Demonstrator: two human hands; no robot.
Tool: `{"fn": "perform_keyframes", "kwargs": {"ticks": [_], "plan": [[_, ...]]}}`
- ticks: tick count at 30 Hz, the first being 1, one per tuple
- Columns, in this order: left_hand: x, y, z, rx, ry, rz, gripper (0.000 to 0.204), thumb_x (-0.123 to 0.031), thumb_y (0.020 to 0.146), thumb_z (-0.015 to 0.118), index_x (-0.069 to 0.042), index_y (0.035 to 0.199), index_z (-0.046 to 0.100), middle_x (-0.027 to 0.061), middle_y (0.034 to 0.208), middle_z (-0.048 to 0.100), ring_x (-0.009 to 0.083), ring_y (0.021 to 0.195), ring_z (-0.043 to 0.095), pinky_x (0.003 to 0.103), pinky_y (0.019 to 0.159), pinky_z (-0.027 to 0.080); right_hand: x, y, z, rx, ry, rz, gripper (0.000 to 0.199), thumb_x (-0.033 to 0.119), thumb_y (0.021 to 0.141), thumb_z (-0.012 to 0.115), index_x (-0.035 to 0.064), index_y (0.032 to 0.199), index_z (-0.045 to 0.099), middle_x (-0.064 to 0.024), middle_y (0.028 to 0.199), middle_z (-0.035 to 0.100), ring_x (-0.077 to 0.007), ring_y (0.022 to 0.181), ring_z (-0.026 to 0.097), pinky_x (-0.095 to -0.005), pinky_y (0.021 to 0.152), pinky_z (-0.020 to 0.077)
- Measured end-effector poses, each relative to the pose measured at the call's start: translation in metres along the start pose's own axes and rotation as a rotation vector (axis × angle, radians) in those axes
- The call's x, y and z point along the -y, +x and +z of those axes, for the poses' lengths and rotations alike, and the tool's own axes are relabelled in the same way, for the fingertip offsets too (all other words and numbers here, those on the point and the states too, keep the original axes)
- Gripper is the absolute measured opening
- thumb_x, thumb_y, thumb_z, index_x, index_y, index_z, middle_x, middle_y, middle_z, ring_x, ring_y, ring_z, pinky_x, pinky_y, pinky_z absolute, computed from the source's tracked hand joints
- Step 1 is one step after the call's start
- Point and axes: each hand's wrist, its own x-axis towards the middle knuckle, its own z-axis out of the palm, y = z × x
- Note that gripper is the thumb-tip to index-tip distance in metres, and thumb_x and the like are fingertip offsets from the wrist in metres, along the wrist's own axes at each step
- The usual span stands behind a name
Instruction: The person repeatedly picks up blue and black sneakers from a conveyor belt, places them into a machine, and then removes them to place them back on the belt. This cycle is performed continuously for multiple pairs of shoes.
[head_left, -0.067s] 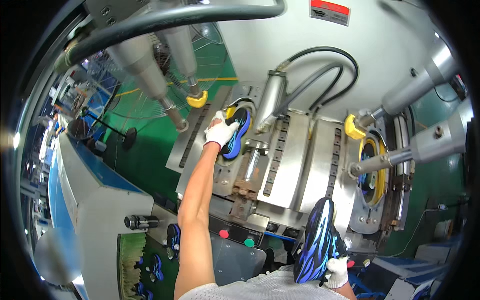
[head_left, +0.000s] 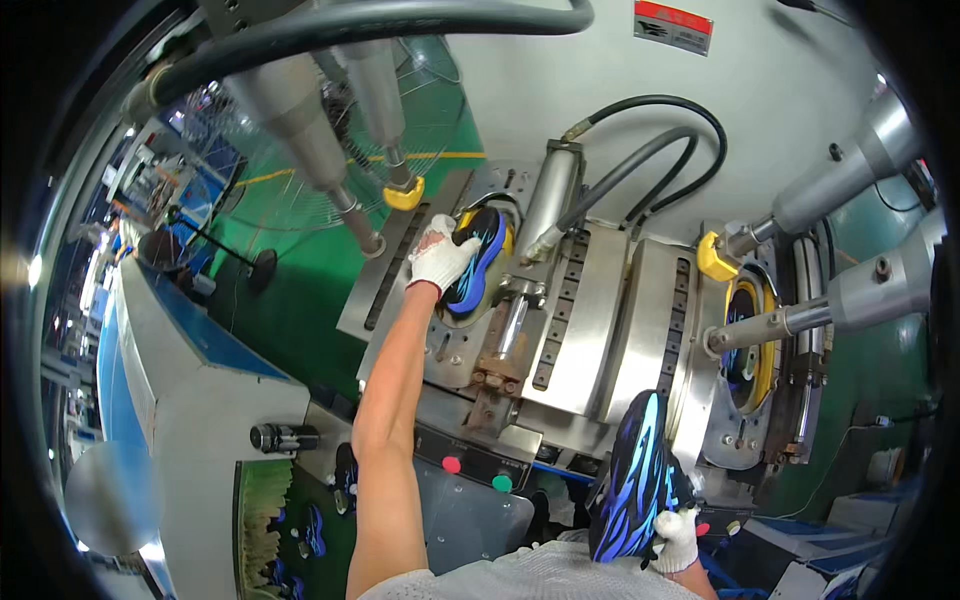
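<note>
My left hand (head_left: 441,258) wears a white glove and reaches out to the left station of a metal press. Its fingers close around the edge of a black and blue shoe (head_left: 481,262), which lies sole up in a yellow-rimmed holder. Close to my body on the right, my gloved right hand (head_left: 677,541) grips a second sports shoe (head_left: 634,480). That shoe has its black, blue and purple patterned sole turned up, and my fingers are partly hidden behind it.
Steel rods with yellow pads (head_left: 404,194) slant down over the left station. On the right, more rods stand over another holder (head_left: 757,345) with a shoe inside. The front panel carries a red button (head_left: 451,465) and a green button (head_left: 502,483). Hoses (head_left: 690,160) loop behind.
The whole view has shifted slightly, with the machine a little further right. Both hands stay on their shoes.
</note>
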Motion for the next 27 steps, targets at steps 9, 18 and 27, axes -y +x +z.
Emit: {"fn": "perform_keyframes", "kwargs": {"ticks": [9, 18, 27], "plan": [[0.031, -0.243, -0.16, -0.315, -0.344, 0.021, 0.053, -0.017, 0.075, 0.087, -0.002, 0.12, 0.062, 0.0132, 0.114, 0.066, 0.0264, 0.102, 0.065, 0.037, 0.092, 0.052, 0.01, 0.094, 0.229, 0.135, -0.154, 0.183, 0.036, 0.009, 0.09, 0.076, 0.0033, 0.123, 0.065, -0.0054, 0.101, 0.073, -0.0105, 0.074, 0.068, -0.0258, 0.062, 0.0556], [0.125, -0.504, -0.09, -0.06, -0.17, -0.643, 0.049, -0.024, 0.07, 0.089, -0.007, 0.108, 0.064, 0.0113, 0.107, 0.064, 0.0323, 0.103, 0.064, 0.042, 0.089, 0.051, -0.07, 0.437, 0.331, -0.125, -0.999, -0.298, 0.037, 0.021, 0.084, 0.065, 0.0102, 0.12, 0.067, -0.0122, 0.11, 0.07, -0.0233, 0.094, 0.067, -0.0394, 0.08, 0.0551], [0.116, -0.73, 0.038, -0.26, 0.159, -1.258, 0.065, -0.026, 0.07, 0.087, -0.005, 0.126, 0.06, 0.0147, 0.115, 0.061, 0.0357, 0.111, 0.061, 0.044, 0.095, 0.05, -0.147, 0.383, 0.43, 0.49, -2.684, -0.589, 0.046, 0.032, 0.077, 0.081, 0.0119, 0.118, 0.074, -0.0124, 0.117, 0.075, -0.0332, 0.11, 0.071, -0.0451, 0.093, 0.0585]]}}
